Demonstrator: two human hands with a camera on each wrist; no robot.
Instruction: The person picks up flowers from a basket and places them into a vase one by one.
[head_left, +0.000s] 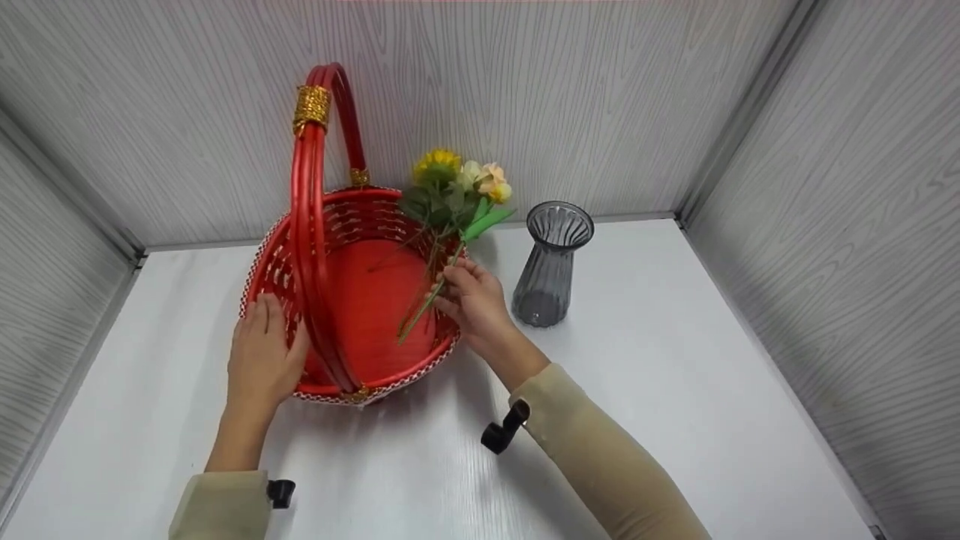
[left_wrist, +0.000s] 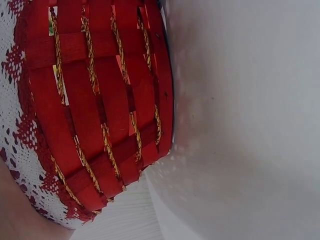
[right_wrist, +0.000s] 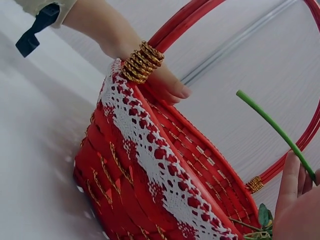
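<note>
A red woven basket [head_left: 375,300] with a tall arched handle stands toward the back left. My left hand [head_left: 262,352] rests over its left rim, fingers looking fairly straight. With the fingertips of my right hand [head_left: 474,300], I pinch a flower by its green stem [head_left: 427,307], above the basket's right rim. Bright green leaves [head_left: 486,222] sit high on that stem. Behind it are a yellow sunflower [head_left: 437,163] and pale peach blooms [head_left: 491,181]; which bloom belongs to the held stem I cannot tell. In the right wrist view, the bare stem end [right_wrist: 265,115] shows.
A grey ribbed glass vase [head_left: 544,270] stands upright right of the basket, near my right hand. White and red lace [right_wrist: 150,150] edges the basket's rim. Wood-grain panels [head_left: 525,97] enclose the white table [head_left: 637,375] at the back and sides.
</note>
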